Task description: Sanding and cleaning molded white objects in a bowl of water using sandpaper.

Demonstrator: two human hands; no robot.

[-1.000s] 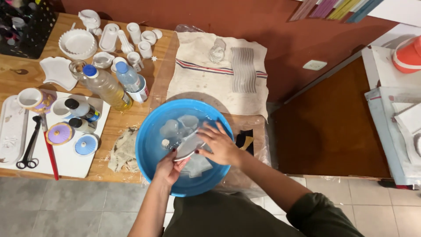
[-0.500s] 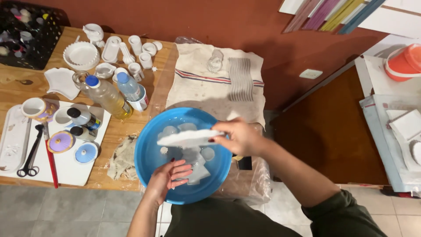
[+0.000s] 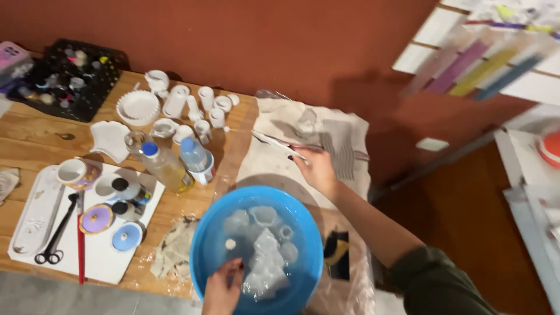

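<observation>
A blue basin (image 3: 204, 245) of water holds several translucent moulds, one tree-shaped (image 3: 267, 265). My left hand (image 3: 223, 289) dips into the basin's near side, fingers resting beside that tree-shaped mould; whether it grips anything is unclear. My right hand (image 3: 318, 169) reaches over the striped cloth (image 3: 350, 137) beyond the basin and holds a flat pale mould (image 3: 279, 144) by one end, just above the cloth.
White ceramic pieces (image 3: 186, 108) and two plastic bottles (image 3: 175, 163) stand on the wooden table (image 3: 35, 134). A white board (image 3: 105, 256) carries paint lids, scissors and a red brush. A black rack (image 3: 64, 79) of paints sits far left. Shelving stands at right.
My right hand lifted the flat mould out of the basin and carried it up and away onto the cloth. My left hand stayed in the water.
</observation>
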